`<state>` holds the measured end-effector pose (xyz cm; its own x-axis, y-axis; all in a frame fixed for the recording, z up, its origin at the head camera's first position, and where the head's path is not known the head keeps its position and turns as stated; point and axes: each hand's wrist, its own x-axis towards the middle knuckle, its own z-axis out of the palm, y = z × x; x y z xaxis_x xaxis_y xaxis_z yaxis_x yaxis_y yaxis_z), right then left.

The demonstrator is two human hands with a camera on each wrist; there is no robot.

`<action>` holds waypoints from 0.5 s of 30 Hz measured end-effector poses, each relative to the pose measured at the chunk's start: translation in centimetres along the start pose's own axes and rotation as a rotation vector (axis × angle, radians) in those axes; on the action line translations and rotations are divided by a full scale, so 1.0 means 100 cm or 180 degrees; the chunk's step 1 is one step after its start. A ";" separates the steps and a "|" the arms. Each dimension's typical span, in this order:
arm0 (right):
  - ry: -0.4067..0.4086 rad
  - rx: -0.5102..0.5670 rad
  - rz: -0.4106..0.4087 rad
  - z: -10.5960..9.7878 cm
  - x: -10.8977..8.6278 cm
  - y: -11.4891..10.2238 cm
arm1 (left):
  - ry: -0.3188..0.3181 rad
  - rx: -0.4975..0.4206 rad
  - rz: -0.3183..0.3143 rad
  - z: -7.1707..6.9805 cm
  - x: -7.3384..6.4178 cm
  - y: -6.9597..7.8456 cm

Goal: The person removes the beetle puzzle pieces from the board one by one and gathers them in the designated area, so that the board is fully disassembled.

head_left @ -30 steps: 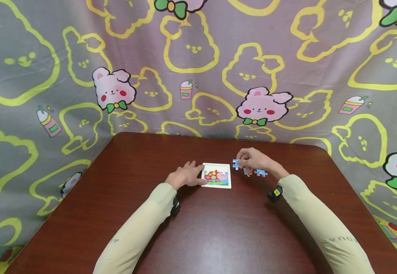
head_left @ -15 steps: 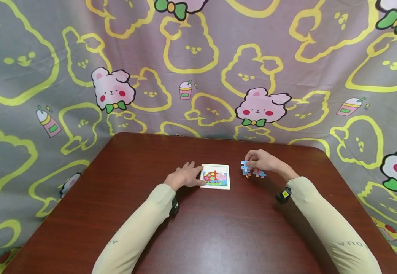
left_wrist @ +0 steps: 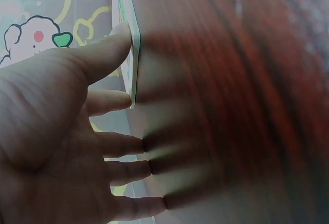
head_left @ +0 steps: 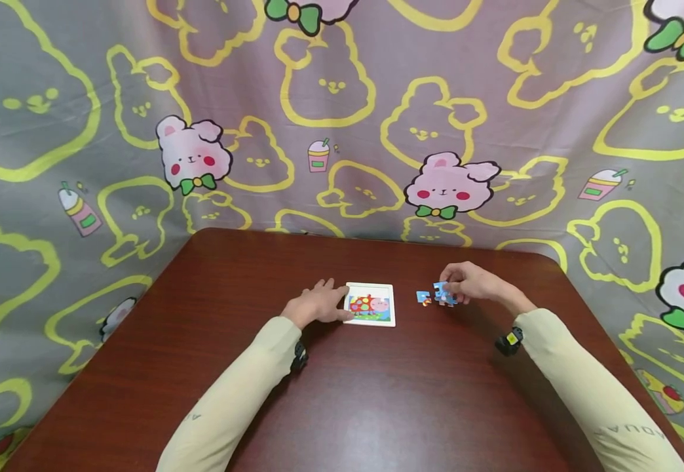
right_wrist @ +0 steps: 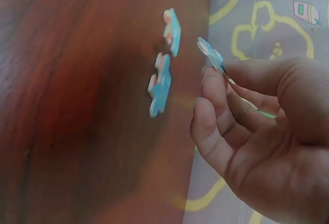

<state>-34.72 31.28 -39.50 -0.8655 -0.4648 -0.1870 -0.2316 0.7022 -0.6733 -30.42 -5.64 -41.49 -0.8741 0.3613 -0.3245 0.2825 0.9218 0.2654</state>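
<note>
A white-framed puzzle board (head_left: 370,287) lies on the table, partly filled with a picture of a pink-faced animal in red with coloured dots. My left hand (head_left: 315,304) rests at its left edge, fingers spread and straight. In the left wrist view the thumb and index finger touch the board's rim (left_wrist: 136,54). My right hand (head_left: 473,283) pinches a blue jigsaw piece (right_wrist: 211,54) between thumb and fingers, raised above the table. Two more pieces lie below it: a blue and orange jigsaw piece (head_left: 422,296) and another blue jigsaw piece (right_wrist: 160,86).
The dark red-brown table (head_left: 342,393) has its far edge against a hanging cloth (head_left: 371,144) printed with cartoon rabbits and yellow outlines. Both wrists carry small black cameras, one seen as the right wrist camera (head_left: 508,341).
My right hand has moved to the right, away from the board, carrying the pinched jigsaw piece over the loose pieces. The blue and orange piece is now uncovered. My left hand stays at the board.
</note>
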 end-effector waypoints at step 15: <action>0.0013 -0.0078 0.0187 -0.007 -0.021 0.024 | -0.0005 0.0013 0.0005 0.000 0.002 -0.001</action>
<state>-33.74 34.31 -40.26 -0.8796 -0.4204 -0.2228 -0.1913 0.7412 -0.6435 -30.60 -5.69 -41.56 -0.8731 0.3631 -0.3255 0.2856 0.9218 0.2622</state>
